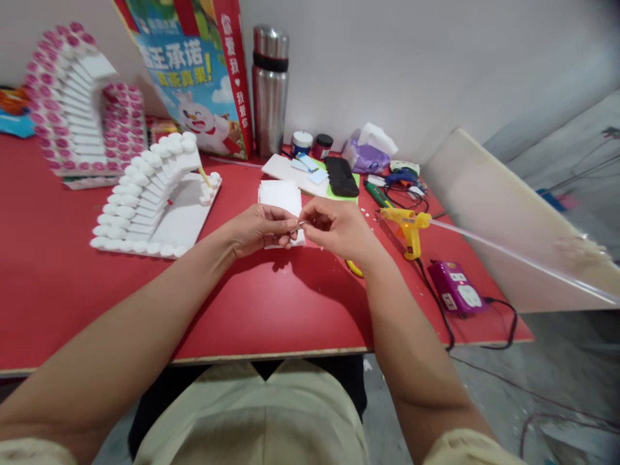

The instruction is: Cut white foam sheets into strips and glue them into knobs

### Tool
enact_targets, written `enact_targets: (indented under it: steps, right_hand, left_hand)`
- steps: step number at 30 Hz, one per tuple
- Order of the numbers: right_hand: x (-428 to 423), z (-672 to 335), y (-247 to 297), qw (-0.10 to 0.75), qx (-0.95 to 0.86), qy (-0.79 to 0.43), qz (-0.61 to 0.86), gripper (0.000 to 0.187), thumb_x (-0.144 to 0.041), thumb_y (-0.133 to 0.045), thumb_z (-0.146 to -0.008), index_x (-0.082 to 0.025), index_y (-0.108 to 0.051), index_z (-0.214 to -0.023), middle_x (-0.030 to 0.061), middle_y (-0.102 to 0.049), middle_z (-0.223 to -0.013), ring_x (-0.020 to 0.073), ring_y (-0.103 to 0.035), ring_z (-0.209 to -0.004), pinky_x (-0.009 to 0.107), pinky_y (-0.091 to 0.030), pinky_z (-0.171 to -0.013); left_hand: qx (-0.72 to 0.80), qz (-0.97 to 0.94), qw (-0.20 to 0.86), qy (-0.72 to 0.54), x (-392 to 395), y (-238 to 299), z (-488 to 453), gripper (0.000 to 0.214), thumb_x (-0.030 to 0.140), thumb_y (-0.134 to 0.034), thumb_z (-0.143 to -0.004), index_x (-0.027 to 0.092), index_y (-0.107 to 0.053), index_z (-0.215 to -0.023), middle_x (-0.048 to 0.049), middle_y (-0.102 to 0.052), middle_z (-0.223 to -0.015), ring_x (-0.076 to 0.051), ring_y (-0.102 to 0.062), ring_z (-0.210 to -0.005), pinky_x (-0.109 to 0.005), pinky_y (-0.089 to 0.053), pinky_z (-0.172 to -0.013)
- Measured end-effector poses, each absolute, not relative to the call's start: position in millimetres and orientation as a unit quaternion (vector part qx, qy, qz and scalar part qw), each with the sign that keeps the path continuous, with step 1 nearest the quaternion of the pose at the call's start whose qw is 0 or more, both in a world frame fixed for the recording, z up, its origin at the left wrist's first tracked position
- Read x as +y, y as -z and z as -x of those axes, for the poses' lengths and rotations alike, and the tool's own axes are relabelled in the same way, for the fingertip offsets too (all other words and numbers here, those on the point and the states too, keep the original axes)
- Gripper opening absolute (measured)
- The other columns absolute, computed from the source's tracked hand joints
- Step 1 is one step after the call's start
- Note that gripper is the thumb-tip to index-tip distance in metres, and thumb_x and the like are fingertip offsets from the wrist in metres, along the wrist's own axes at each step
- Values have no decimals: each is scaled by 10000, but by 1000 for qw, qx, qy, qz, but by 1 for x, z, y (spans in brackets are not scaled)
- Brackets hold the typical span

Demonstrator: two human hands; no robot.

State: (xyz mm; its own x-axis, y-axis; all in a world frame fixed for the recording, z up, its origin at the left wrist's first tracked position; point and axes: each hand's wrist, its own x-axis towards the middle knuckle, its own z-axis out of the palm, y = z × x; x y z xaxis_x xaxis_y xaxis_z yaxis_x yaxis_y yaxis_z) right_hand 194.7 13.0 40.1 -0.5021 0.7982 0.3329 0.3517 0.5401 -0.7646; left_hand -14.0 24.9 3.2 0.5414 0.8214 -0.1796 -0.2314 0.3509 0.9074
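Note:
My left hand (264,229) and my right hand (334,226) meet above the red table (285,303), both with fingers pinched together. Between the fingertips is a small thin piece, too small to name. Under and behind the hands lie white sheets (279,194) in a stack. To the left stands a white model staircase (145,187) edged with round white pieces. A yellow glue gun (408,226) with a long clear glue stick (513,255) rests to the right. Close to my right wrist a yellow curved handle (355,268) shows, partly hidden.
Behind stand a pink-and-white staircase model (53,110), a printed bag (194,77), a steel thermos (270,90), two jars (312,144) and a purple tissue pack (368,155). A black case (341,176) lies nearby. At right, a purple power socket (455,287) trails cables near the table's edge.

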Motion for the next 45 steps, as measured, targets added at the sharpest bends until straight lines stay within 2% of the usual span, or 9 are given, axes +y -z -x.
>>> enact_targets:
  steps: [10,16,20,24,28,32,36,38,45]
  right_hand:
    - [11,-189,-36,409,-757,-368,353,82,-116,-595,-774,-185,-637,-790,-54,-572,-615,76,-489,-531,224,-357,-507]
    - [13,-197,-43,368,-760,-402,355,84,-134,-599,-757,-193,-619,-814,-58,-573,-599,86,-528,-502,224,-393,-488]
    - [18,-200,-44,370,-715,-447,390,150,-280,-658,-831,-214,-571,-934,-47,-634,-660,107,-569,-457,239,-423,-451]
    - [21,-194,-37,368,-720,-382,446,244,-425,-693,-863,-213,-571,-847,-15,-650,-708,111,-564,-507,253,-427,-483]
    - [19,-191,-35,339,-774,-305,440,191,-339,-714,-815,-208,-590,-877,-12,-655,-773,124,-586,-623,253,-431,-559]
    - [19,-194,-35,336,-799,-292,404,127,-228,-661,-812,-201,-618,-928,-20,-659,-815,104,-562,-606,257,-432,-588]
    - [21,-196,-33,360,-814,-243,386,46,-239,-659,-866,-196,-647,-858,5,-662,-823,118,-557,-649,264,-419,-595]
    - [20,-195,-33,366,-820,-224,378,104,-259,-651,-900,-196,-655,-818,16,-660,-808,124,-556,-665,265,-413,-593]
    - [21,-191,-32,413,-735,-330,425,171,-314,-700,-883,-204,-611,-787,-11,-642,-680,109,-553,-563,243,-422,-516]
  left_hand:
    - [308,-484,744,-342,24,-10,15,311,328,-975,-642,115,-779,-757,-54,-736,-695,-89,-616,-528,-206,-491,-524]
    - [308,-485,745,-340,22,-8,14,278,295,-951,-670,123,-767,-788,-52,-734,-684,-99,-631,-535,-228,-517,-564]
    - [333,-481,723,-367,23,-6,13,323,324,-961,-652,123,-775,-824,-48,-729,-697,-100,-628,-546,-232,-507,-561]
    - [346,-495,685,-407,22,-3,10,376,363,-977,-625,126,-783,-843,-54,-748,-731,-124,-665,-579,-266,-533,-619]
    - [357,-512,647,-437,21,-4,7,381,375,-966,-645,127,-792,-876,-43,-742,-713,-130,-668,-601,-262,-522,-627]
    - [358,-518,643,-436,20,-6,8,367,378,-956,-664,123,-793,-873,-46,-745,-724,-124,-656,-599,-257,-518,-616]
    - [359,-519,643,-434,19,-7,8,364,377,-959,-658,124,-794,-859,-51,-748,-709,-138,-672,-607,-272,-540,-641]
    - [360,-514,648,-431,19,-7,8,361,372,-956,-662,123,-797,-869,-59,-750,-697,-156,-690,-624,-284,-554,-655]
    - [326,-504,647,-470,20,-4,7,324,338,-917,-722,132,-813,-949,-70,-784,-823,-161,-709,-672,-316,-587,-713]
